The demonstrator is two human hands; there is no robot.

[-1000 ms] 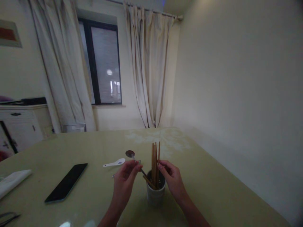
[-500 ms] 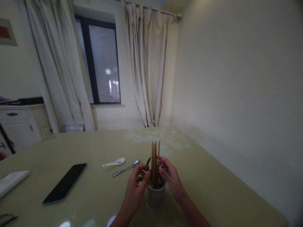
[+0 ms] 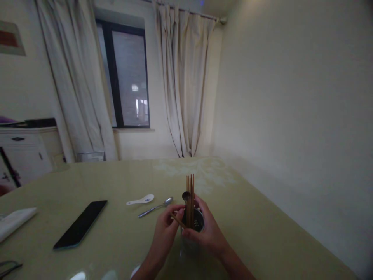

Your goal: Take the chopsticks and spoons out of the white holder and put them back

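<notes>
Several wooden chopsticks [image 3: 191, 198] stand upright in a grey utensil holder [image 3: 199, 221] whose inside has small holes. A dark spoon [image 3: 185, 196] rises among them, its bowl uppermost. My left hand [image 3: 166, 225] is closed at the holder's left side, pinching a thin wooden stick [image 3: 178, 221] that slants down to the rim; its far end is hidden by my fingers. Around the right side of the holder curls my right hand [image 3: 211, 229], thumb across the near rim and fingers behind. Left of the hands lie a metal spoon [image 3: 155, 207] and a white soup spoon [image 3: 140, 200].
A dark phone-like slab [image 3: 81, 225] lies on the pale green table [image 3: 122, 241]. Farther left are a white object [image 3: 16, 222] and part of a pair of glasses [image 3: 10, 267]. A wall [image 3: 291, 128] runs along the table's right edge.
My right hand has gone from the chopsticks to the holder's rim and side. The dark spoon's bowl has turned into view. The chopsticks stand closer together.
</notes>
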